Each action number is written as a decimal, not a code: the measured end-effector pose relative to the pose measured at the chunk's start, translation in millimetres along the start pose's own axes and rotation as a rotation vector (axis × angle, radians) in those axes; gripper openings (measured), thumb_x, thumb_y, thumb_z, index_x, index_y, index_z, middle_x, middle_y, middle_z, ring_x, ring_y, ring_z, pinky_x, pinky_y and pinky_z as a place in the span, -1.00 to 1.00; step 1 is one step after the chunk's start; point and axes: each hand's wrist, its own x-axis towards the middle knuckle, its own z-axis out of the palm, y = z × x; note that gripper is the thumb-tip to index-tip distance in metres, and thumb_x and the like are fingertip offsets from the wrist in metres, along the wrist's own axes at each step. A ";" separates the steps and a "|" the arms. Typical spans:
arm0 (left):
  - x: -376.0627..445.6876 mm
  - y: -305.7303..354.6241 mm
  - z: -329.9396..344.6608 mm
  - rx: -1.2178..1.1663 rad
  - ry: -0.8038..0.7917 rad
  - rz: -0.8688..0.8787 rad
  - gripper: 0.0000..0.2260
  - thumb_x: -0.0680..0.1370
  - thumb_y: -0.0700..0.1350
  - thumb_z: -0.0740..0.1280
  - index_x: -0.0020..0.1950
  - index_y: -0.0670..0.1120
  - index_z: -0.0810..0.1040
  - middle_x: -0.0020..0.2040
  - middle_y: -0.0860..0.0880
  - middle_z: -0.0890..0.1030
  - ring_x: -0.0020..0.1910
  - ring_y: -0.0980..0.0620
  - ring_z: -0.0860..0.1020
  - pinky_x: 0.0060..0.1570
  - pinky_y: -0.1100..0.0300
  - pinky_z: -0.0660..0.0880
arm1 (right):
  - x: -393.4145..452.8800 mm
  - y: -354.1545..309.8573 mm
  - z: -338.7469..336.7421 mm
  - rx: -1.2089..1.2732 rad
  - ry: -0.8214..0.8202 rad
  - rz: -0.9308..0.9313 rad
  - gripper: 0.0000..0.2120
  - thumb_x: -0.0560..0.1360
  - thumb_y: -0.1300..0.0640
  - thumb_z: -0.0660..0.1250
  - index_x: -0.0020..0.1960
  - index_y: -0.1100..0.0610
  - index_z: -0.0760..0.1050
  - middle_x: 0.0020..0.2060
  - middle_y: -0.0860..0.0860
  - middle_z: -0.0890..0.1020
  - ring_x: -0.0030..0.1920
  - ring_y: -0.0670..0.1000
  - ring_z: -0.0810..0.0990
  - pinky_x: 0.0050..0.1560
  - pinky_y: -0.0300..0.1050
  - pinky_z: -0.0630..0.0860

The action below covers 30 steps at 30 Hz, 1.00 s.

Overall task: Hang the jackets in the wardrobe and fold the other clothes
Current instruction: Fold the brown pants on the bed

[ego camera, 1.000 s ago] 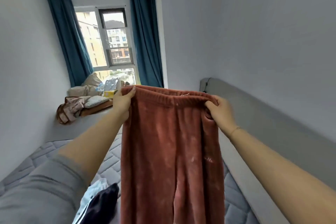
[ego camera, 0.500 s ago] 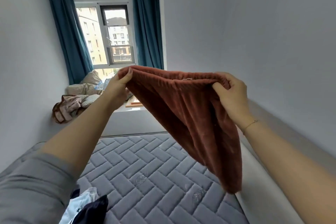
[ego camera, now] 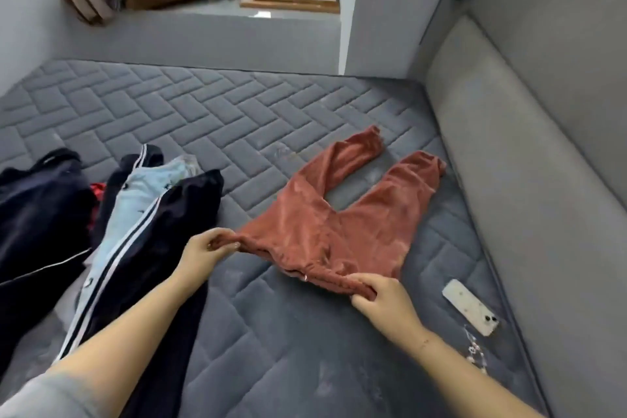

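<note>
Head view: hands [ego camera: 295, 273] pinch trousers [ego camera: 334, 217] (waistband).

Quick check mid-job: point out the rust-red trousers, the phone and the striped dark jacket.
rust-red trousers [ego camera: 315, 231]: head view, on the seat area.
phone [ego camera: 471, 306]: head view, middle of its back.
striped dark jacket [ego camera: 159, 241]: head view, dark panel beside the white stripes.

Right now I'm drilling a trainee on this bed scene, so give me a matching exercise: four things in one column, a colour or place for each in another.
Things:
1. fleece trousers
2. phone
3. striped track jacket
4. left hand

Descriptions:
a. navy with white stripes
b. by the mattress's right edge
c. rust-red, legs spread flat
d. pinching a waistband corner

Pairs: 1-c, 2-b, 3-a, 4-d
</note>
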 end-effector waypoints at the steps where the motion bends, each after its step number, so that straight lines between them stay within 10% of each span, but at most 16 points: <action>1: -4.6 -34.3 2.4 0.074 -0.026 -0.018 -0.82 0.44 -0.36 0.46 0.02 -0.28 0.63 -0.12 -0.13 0.67 -0.14 0.04 0.60 -0.11 0.49 0.46 | -3.0 16.0 29.6 -0.021 -0.032 0.030 -0.64 0.33 0.22 0.37 0.06 -0.09 0.66 -0.09 -0.33 0.66 0.00 -0.27 0.58 -0.08 -0.54 0.36; 11: -48.7 -246.4 -24.2 0.867 -0.312 0.231 -0.82 0.43 -0.10 0.51 -0.08 0.14 0.60 -0.05 0.31 0.58 0.03 0.13 0.54 0.10 0.06 0.33 | -48.0 90.7 258.5 -0.181 -0.339 0.135 -0.64 0.41 0.07 0.29 0.19 -0.10 0.53 0.12 -0.22 0.60 0.14 -0.15 0.53 0.03 -0.25 0.37; 18: -74.0 -270.4 -16.6 1.106 -0.280 0.032 -0.79 0.38 -0.30 0.48 -0.06 -0.06 0.67 0.03 0.02 0.64 0.15 -0.07 0.58 0.36 -0.23 0.22 | -65.4 95.8 310.4 -0.082 -0.606 0.190 -0.60 0.47 0.01 0.30 0.31 -0.05 0.49 0.19 -0.21 0.54 0.22 -0.17 0.49 0.20 -0.28 0.41; 23: -75.2 -225.1 47.8 0.899 -0.178 0.020 -0.65 0.30 -0.34 0.44 0.04 -0.07 0.65 0.09 0.01 0.62 0.13 -0.08 0.55 0.19 -0.05 0.34 | -28.2 106.6 266.5 0.421 -0.232 0.599 -0.81 0.53 0.20 0.34 -0.05 -0.07 0.65 -0.07 -0.16 0.69 -0.01 -0.17 0.62 -0.02 -0.33 0.50; 30: -38.6 -152.0 158.6 0.690 -0.266 -0.042 -0.73 0.51 -0.17 0.24 0.20 -0.04 0.50 0.28 0.06 0.45 0.28 -0.01 0.40 0.20 0.08 0.33 | 48.0 155.5 147.5 0.580 0.052 0.803 -0.79 0.59 0.30 0.21 -0.01 0.11 0.61 0.00 0.06 0.66 -0.03 -0.07 0.60 -0.17 -0.22 0.55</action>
